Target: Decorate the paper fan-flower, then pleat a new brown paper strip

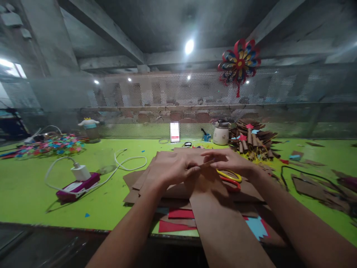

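A long strip of brown kraft paper (223,219) runs from the bottom of the view up to my hands. My left hand (181,167) pinches its far end, which is curled up. Opposite it, my right hand (223,159) has its fingers at the same end, thumb and fingertips closed on the paper edge. Scissors with yellow and orange handles (232,179) lie under my right hand, their blades hidden. Beneath everything is a stack of brown paper sheets (150,175). Red paper (178,226) and light blue paper (256,227) stick out below the stack.
At left, a purple power strip (95,180) holds a white charger (80,172) with a looping cable. Colourful paper stars (55,146) lie behind it. A phone (174,131), a white jar (221,133) and rolled brown paper pieces (253,141) stand by the mesh screen (134,123). Paper scraps (312,188) lie right.
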`<state>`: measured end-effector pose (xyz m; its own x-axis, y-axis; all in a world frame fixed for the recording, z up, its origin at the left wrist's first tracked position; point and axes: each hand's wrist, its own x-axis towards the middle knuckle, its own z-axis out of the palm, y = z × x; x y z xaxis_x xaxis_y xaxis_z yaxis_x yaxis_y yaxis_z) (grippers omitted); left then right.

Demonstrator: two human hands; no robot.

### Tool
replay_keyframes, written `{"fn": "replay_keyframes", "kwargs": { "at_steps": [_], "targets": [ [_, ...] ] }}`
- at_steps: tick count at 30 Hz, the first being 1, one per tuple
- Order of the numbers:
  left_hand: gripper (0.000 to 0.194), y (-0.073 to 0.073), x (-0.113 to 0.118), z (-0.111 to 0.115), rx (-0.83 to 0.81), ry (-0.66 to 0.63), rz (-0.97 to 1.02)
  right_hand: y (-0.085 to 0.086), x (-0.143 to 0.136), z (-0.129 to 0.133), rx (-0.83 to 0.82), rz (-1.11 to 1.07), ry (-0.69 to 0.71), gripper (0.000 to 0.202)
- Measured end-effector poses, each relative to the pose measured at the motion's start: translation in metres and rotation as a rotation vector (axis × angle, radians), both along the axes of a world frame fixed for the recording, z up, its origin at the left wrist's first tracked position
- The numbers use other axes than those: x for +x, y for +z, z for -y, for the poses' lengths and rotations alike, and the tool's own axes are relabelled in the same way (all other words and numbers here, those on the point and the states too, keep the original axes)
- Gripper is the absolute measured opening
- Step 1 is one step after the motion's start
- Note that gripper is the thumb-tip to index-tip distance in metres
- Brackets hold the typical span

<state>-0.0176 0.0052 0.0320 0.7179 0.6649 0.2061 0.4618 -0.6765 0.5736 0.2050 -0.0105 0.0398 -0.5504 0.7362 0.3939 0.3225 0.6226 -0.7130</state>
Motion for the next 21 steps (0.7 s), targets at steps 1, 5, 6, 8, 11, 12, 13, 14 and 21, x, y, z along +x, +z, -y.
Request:
{"fn": "replay_keyframes", "kwargs": {
  "at_steps": [1,5,6,8,11,12,13,14,21],
  "targets": [
    [0.029,0.002,0.001,0.003,0.035,0.010,-0.028,0.000,0.000,0.000,-0.014,0.026,-0.025,0.034],
    [0.027,0.019,0.005,0.021,0.220,0.125,-0.193,-0.003,-0.003,-0.005,0.032,0.163,-0.108,0.030],
    [0.027,0.024,0.005,0.026,0.240,0.144,-0.220,-0.004,-0.004,-0.007,0.044,0.169,-0.109,0.030],
    [0.026,0.032,0.007,0.033,0.243,0.152,-0.230,-0.007,-0.005,-0.009,0.071,0.147,-0.107,0.029],
    [0.026,0.035,0.008,0.039,0.240,0.155,-0.205,-0.009,-0.005,-0.010,0.114,0.122,-0.119,0.024],
    [0.026,0.035,0.008,0.040,0.252,0.167,-0.197,-0.009,-0.005,-0.010,0.130,0.117,-0.128,0.023],
    [0.027,0.034,0.008,0.041,0.270,0.183,-0.191,-0.010,-0.005,-0.011,0.145,0.112,-0.134,0.021],
    [0.027,0.034,0.009,0.042,0.291,0.201,-0.185,-0.010,-0.005,-0.011,0.160,0.103,-0.140,0.020],
    [0.028,0.027,0.003,0.047,0.331,0.242,-0.142,-0.017,-0.003,-0.018,0.237,0.060,-0.160,0.019]
  ]
}}
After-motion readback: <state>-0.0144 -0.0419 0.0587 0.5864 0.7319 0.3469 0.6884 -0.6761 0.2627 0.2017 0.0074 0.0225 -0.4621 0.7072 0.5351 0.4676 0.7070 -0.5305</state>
